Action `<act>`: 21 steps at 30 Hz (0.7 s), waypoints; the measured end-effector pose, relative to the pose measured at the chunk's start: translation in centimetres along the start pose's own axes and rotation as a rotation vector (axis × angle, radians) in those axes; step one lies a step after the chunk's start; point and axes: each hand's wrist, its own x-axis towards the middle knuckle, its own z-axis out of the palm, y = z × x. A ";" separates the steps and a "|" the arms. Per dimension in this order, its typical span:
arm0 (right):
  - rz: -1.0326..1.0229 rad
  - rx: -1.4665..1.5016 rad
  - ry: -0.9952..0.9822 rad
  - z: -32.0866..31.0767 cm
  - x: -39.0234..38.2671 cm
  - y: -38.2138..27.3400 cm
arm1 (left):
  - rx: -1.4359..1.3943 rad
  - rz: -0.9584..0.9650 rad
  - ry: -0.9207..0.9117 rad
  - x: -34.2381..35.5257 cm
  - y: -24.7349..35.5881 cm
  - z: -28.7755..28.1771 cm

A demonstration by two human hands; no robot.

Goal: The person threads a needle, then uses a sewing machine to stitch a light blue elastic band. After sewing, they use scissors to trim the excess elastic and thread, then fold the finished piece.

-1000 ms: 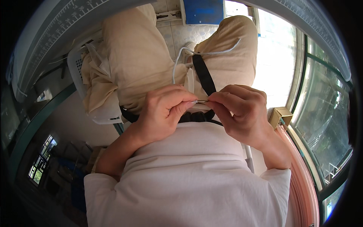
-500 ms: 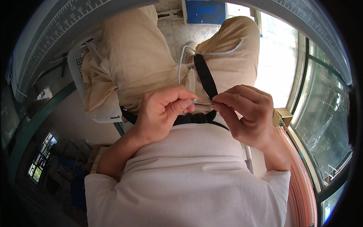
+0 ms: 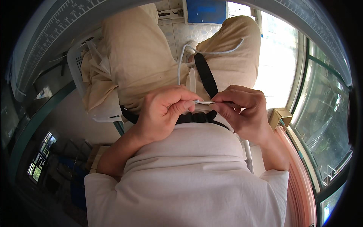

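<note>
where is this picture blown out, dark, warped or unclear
Head view: glare whitens the area beside the right knee; the lower left is dim around a window; the green frame at right curves; the thin piece between the fingers is too fine to identify.

Pale cord, curved, thin rod, possibly metal, crosswise

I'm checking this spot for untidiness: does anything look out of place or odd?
Nothing looks spilled or damaged. The beige cloth at the white basket, left, looks crumpled, not folded; the pale cord trails loosely over the right thigh.
</note>
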 end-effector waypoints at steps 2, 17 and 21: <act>0.091 0.142 -0.034 -0.1 -0.2 0.3 | -0.008 -0.004 -0.015 -0.1 0.0 0.1; -0.173 -0.094 0.097 -0.1 -1.0 0.9 | -0.049 -0.009 -0.020 -0.4 -0.3 0.2; -0.241 -0.154 0.123 0.0 -0.7 1.4 | -0.055 -0.008 -0.043 -0.4 -0.5 0.0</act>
